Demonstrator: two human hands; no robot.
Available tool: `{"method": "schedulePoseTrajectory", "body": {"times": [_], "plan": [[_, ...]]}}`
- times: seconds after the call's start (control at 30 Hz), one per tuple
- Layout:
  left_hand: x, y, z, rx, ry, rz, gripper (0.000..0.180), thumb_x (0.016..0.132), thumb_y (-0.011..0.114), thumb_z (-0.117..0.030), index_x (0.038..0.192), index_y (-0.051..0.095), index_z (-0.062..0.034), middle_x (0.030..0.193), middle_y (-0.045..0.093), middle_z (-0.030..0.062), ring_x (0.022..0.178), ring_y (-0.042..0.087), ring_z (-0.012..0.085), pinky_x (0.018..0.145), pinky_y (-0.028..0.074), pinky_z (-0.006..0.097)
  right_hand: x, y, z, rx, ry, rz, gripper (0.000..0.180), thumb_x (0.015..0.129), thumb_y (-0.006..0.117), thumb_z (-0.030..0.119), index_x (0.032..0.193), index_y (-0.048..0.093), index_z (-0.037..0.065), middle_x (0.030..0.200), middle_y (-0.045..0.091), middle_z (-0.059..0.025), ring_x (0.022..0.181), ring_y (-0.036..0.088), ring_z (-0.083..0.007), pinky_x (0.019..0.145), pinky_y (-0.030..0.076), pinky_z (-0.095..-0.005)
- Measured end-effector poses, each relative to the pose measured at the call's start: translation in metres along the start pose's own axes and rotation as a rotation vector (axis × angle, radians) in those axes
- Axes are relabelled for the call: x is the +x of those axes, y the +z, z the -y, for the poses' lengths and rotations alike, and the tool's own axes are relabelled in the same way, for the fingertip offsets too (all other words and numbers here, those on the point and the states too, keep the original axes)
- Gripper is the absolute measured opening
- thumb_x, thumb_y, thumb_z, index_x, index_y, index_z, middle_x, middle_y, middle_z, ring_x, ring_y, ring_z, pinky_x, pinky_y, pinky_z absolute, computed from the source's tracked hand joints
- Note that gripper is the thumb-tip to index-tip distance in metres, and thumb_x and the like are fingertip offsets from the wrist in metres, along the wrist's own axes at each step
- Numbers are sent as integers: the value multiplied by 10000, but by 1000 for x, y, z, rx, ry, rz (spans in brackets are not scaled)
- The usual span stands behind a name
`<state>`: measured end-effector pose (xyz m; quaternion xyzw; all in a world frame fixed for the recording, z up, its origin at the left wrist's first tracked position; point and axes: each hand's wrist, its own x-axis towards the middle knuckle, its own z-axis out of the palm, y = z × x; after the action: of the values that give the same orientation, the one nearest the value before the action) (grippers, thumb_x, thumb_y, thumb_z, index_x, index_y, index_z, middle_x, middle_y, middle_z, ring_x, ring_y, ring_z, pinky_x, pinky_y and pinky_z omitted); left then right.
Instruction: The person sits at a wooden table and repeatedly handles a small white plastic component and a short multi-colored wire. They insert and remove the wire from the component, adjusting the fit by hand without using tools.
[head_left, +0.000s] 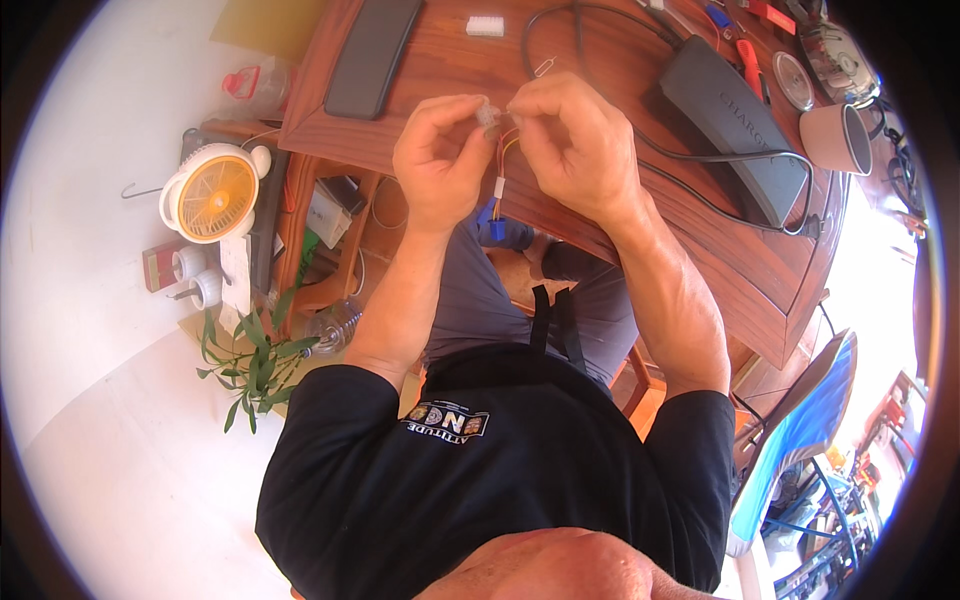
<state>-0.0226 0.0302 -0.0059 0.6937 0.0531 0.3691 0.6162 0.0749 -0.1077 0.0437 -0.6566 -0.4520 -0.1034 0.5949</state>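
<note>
My left hand (440, 155) and my right hand (575, 140) meet over the near edge of a brown wooden desk (450, 70). Between their fingertips they pinch a small clear plastic connector (489, 116). Thin red and yellow wires (503, 152) hang down from it to a small white plug (498, 187) and a blue plug (496, 227). Both hands have their fingers closed on the connector and its wires. My black shirt and grey trousers fill the lower middle of the view.
On the desk lie a long black device (372, 55), a black charger box (737, 125) with black cables, a small white connector block (485, 26), a pink cup (836, 138), a disc and red tools. A yellow-and-white fan (213, 195) and a green plant (252, 360) stand at the left.
</note>
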Motion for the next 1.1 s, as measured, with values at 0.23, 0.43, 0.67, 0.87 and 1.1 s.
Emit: {"method": "schedulePoseTrajectory", "body": {"times": [0.23, 0.43, 0.67, 0.87, 1.1], "plan": [[0, -7, 3, 52, 84, 120, 298, 878, 660, 125, 1161, 598, 57, 1201, 611, 158, 1064, 660, 214, 918, 565, 310, 0, 0, 1, 11, 4, -2, 137, 809, 682, -46, 904, 631, 40, 856, 683, -103, 712, 684, -280, 588, 547, -330], [0, -5, 3, 12, 89, 83, 297, 853, 677, 110, 1136, 624, 37, 1173, 625, 146, 1045, 654, 204, 905, 548, 305, 0, 1, 0, 1, -12, 10, 152, 798, 683, -54, 908, 630, 37, 861, 681, -105, 718, 684, -283, 595, 551, -335], [-1, 1, -1, -26, 38, 13, 306, 797, 691, 100, 1087, 670, 3, 1105, 655, 122, 989, 648, 187, 839, 534, 290, -1, 2, 2, -6, -18, 24, 150, 796, 679, -57, 901, 627, 37, 862, 680, -104, 722, 684, -285, 601, 555, -338], [-1, 1, -1, 30, 37, 1, 315, 789, 684, 103, 1087, 670, 3, 1086, 657, 119, 968, 650, 181, 807, 538, 283, 1, 2, 1, -14, -32, 28, 157, 788, 688, -59, 894, 627, 39, 868, 686, -104, 720, 687, -282, 600, 559, -334], [-2, 4, -3, -50, -12, -33, 289, 788, 688, 104, 1059, 674, 3, 1069, 647, 103, 907, 657, 147, 745, 541, 248, 0, 2, 2, 3, -13, 28, 149, 791, 691, -49, 891, 625, 40, 866, 688, -105, 720, 690, -280, 599, 562, -330]]}}
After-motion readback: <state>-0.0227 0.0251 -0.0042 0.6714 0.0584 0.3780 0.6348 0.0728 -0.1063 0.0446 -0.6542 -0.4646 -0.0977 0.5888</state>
